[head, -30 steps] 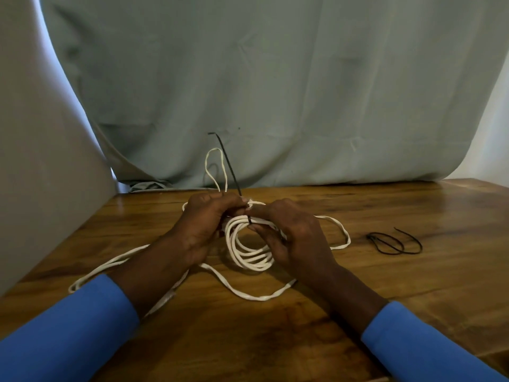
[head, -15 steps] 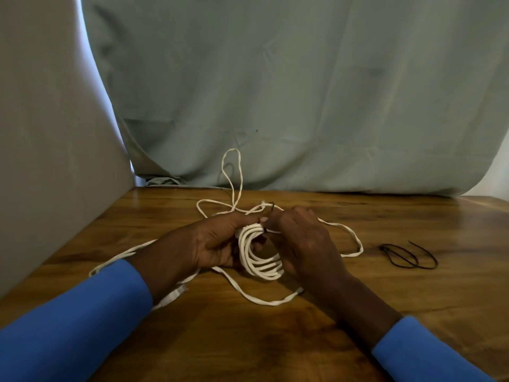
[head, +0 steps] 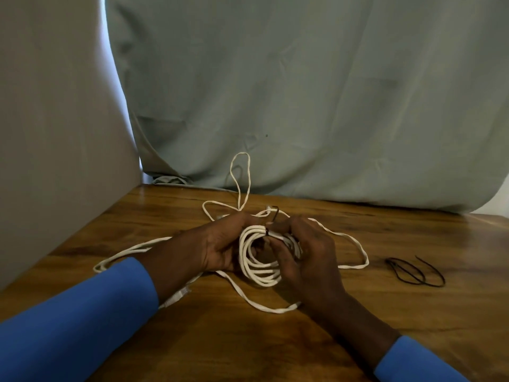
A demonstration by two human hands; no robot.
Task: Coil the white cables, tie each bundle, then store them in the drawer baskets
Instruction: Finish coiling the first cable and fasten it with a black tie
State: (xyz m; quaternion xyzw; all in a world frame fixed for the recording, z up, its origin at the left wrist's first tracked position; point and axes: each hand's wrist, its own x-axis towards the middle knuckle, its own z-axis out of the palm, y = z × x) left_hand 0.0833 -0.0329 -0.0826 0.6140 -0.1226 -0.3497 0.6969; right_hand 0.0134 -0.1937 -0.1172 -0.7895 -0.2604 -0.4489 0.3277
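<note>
Coiled white cable point(head: 259, 274) sits mid-table, lower edge on the wooden table point(head: 248, 348), held upright-ish between both hands. Left hand point(head: 220, 244) grips the coil's left side, thumb on top of the strands, fingers curled behind. Right hand point(head: 308, 252) grips the right side, with thumb and forefinger pinching at the top of the coil where a black twist tie point(head: 276, 210) crosses the strands. The tie's free end sticks up in a small hook just above the fingers. Cannot tell whether the tie goes fully round the bundle; the fingers cover that spot. Not all the cable is in the coil: slack cable point(head: 278, 311) runs along the table under the hands, one loop lies out to the right, a doubled run trails left past the left sleeve point(head: 77, 323), and a narrow loop point(head: 242, 153) stands up behind the hands against the curtain. Spare black ties point(head: 413, 274) lie flat on the table, well to the right of the right hand, untouched. Right sleeve point(head: 413, 362) is blue, same as the left. Grey-green curtain point(head: 303, 92) hangs behind the table; beige panel point(head: 55, 119) closes off the left side.
</note>
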